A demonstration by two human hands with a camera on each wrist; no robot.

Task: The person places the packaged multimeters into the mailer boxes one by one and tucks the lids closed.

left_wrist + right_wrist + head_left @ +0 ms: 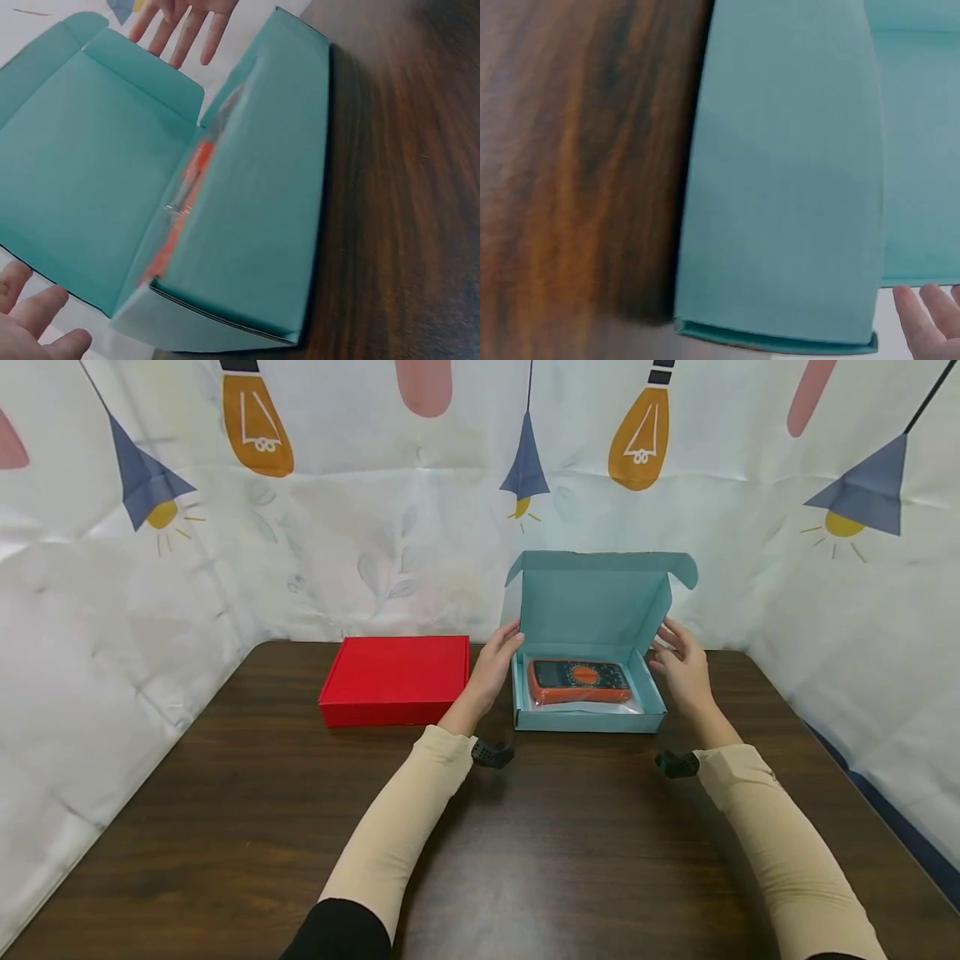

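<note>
A teal cardboard box [588, 722] stands on the table with its lid [592, 602] raised upright. Inside lies a multimeter [553, 675] with an orange case and dial, in clear plastic. My left hand [491, 664] is at the left edge of the lid, its fingers [41, 309] loosely bent by the lid's side in the left wrist view. On the opposite side, my right hand [682, 672] has its spread fingers beside the lid's right edge. In the right wrist view, the right fingertips [909, 304] sit just beyond the lid edge.
Left of the teal box, close to my left forearm, is a closed red box [405, 668]. Both rest toward the far edge of a dark wooden table [262, 810]. A white printed curtain [337, 552] hangs right behind them.
</note>
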